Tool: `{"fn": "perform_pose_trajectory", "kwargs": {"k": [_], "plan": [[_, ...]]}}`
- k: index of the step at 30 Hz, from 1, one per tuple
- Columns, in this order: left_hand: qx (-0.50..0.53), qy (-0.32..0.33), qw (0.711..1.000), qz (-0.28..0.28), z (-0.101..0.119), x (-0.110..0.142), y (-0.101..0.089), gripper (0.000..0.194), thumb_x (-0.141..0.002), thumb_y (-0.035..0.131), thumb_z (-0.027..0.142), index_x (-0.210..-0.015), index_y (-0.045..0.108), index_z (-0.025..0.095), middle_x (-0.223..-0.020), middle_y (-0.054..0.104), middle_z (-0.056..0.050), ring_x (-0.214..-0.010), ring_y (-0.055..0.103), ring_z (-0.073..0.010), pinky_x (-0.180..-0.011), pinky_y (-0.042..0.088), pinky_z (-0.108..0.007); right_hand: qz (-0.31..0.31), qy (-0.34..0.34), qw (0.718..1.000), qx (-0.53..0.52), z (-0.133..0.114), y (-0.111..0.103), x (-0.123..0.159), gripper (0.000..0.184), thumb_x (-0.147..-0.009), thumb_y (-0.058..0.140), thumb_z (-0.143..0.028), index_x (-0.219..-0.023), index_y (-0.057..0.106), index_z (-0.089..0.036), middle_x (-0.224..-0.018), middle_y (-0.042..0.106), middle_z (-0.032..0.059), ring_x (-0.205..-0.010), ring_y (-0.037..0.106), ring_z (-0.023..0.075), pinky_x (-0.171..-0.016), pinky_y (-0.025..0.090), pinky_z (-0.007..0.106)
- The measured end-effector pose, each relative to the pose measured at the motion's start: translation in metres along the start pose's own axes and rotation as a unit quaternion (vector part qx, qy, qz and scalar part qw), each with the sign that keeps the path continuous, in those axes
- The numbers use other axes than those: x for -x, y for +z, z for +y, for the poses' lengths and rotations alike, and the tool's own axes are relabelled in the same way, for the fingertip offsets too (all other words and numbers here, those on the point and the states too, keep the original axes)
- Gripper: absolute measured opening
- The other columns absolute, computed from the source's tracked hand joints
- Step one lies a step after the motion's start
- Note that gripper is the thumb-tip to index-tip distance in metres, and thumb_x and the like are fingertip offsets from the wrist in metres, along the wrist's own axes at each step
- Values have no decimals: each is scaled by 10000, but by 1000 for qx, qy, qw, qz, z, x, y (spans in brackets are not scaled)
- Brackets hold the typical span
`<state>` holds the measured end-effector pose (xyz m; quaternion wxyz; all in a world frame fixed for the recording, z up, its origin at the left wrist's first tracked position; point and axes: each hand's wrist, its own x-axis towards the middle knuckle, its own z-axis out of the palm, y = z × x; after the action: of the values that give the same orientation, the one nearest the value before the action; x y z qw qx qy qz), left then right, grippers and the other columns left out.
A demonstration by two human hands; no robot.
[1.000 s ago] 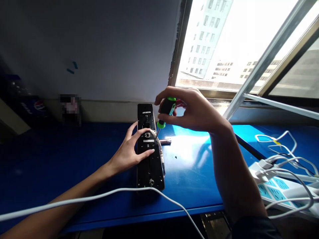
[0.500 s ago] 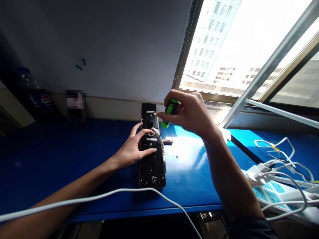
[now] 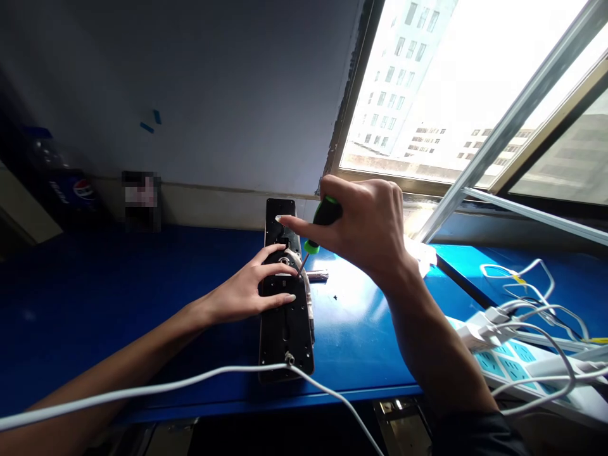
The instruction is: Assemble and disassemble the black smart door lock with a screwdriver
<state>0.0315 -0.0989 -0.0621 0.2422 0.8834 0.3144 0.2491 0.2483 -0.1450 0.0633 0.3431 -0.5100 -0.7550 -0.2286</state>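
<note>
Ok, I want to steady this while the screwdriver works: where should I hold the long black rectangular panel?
Grip the long black rectangular panel by its two long edges on the lower stretch, coming from the near side, below the left hand: that part lies flat and uncovered with straight sides, though a thin white cable reaches its bottom end.

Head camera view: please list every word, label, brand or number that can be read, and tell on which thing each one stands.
"PEPSI" on the blue panel, at left, beside a globe logo.
Small white labels on the black door-lock panel: too small to read.
Power strip: no text can be read.
Green screwdriver handle: no text can be read.
Pixelated patch on the wall: too blurred to read.
</note>
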Motion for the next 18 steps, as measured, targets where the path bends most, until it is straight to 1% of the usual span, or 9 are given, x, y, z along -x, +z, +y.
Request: {"fn": "perform_pose_trajectory", "kwargs": {"k": [2,4,6,7,8,10,13,15,18], "plan": [[6,6,1000,-4,0,0,0,399,-900,764,522,-1259,757,347,-1670,372,-49,-1516,430,-381,-1220,447,-553,6,4,1000,-5,-2,-3,1,458,-854,704,-645,-759,657,-199,-585,522,15,-604,484,170,-653,356,363],[13,-3,1000,-9,1,-1,-1,408,-893,770,525,-1258,760,344,-1658,390,-49,-1510,434,-383,-1226,438,-558,-25,-48,996,-76,1,-7,1,362,-896,698,-546,-830,670,-191,-658,597,17,-630,522,154,-648,388,341],[16,-18,1000,-16,3,-2,-3,446,-876,779,551,-1267,758,339,-1663,382,-47,-1516,420,-389,-1245,409,-563,-89,-135,970,-183,7,-12,0,182,-921,681,-355,-972,684,-179,-814,695,18,-702,591,129,-666,439,295],[18,-22,999,-21,4,-2,-4,467,-869,781,567,-1275,754,337,-1667,376,-44,-1519,413,-390,-1255,395,-558,-117,-170,952,-225,10,-14,-1,165,-911,665,-262,-1048,683,-172,-886,725,16,-741,621,116,-682,460,270],[20,-23,999,-25,4,-2,-5,480,-865,782,577,-1280,751,337,-1667,376,-39,-1520,411,-386,-1264,385,-548,-135,-191,939,-251,14,-15,-1,215,-892,653,-199,-1102,681,-164,-922,741,12,-758,636,104,-687,471,246],[24,-19,999,-31,5,-2,-6,474,-866,784,571,-1279,748,341,-1658,389,-27,-1511,426,-372,-1272,381,-520,-136,-190,939,-254,21,-15,-2,243,-873,664,-178,-1112,700,-150,-873,748,-3,-707,629,83,-654,469,222],[27,-7,999,-34,5,-3,-7,448,-883,774,550,-1286,738,358,-1651,394,-11,-1504,439,-354,-1268,393,-490,-99,-144,958,-229,26,-12,-3,134,-897,694,-255,-952,748,-145,-709,703,-25,-603,582,65,-599,448,218],[26,-3,999,-33,4,-3,-6,454,-889,764,563,-1296,730,364,-1650,391,-10,-1505,438,-353,-1265,398,-483,-105,-148,951,-252,25,-10,-3,142,-913,662,-215,-982,763,-144,-756,719,-15,-653,618,70,-620,463,209],[25,-2,999,-33,2,-3,-5,471,-886,758,587,-1298,730,361,-1644,398,-20,-1508,431,-360,-1268,392,-491,-140,-203,920,-304,19,-11,-3,392,-868,625,-96,-1250,706,-132,-965,752,17,-823,674,88,-700,497,200]]}}
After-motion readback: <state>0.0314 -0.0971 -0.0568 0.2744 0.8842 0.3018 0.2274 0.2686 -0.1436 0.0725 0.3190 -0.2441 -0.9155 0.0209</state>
